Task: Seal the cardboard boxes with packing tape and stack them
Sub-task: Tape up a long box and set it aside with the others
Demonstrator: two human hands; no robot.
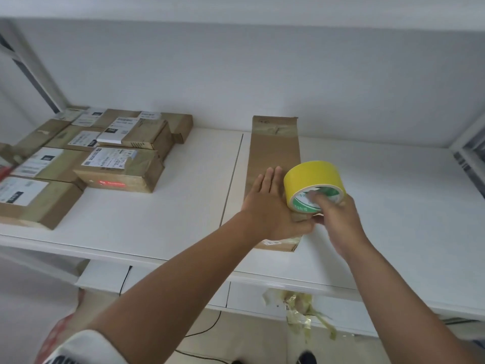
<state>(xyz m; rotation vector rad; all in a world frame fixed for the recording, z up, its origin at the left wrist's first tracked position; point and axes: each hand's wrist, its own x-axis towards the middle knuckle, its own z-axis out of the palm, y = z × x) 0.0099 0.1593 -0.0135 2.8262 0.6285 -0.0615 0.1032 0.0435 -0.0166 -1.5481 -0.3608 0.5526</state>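
Pressing flat left hand (265, 203) on box (275, 153); right hand (338, 219) grips tape roll (313, 186) beside.

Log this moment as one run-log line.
step: taping | left hand: flat on long box | right hand: holds yellow tape roll over box | sealed boxes: far left on table

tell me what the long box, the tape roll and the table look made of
Long box: brown cardboard, matte, with creases and torn edges at the far end. Tape roll: glossy yellow tape, likely plastic film, wound on a core with a printed green and white face; the core's material cannot be told. Table: smooth white board, probably laminate, faint sheen, a seam between panels.
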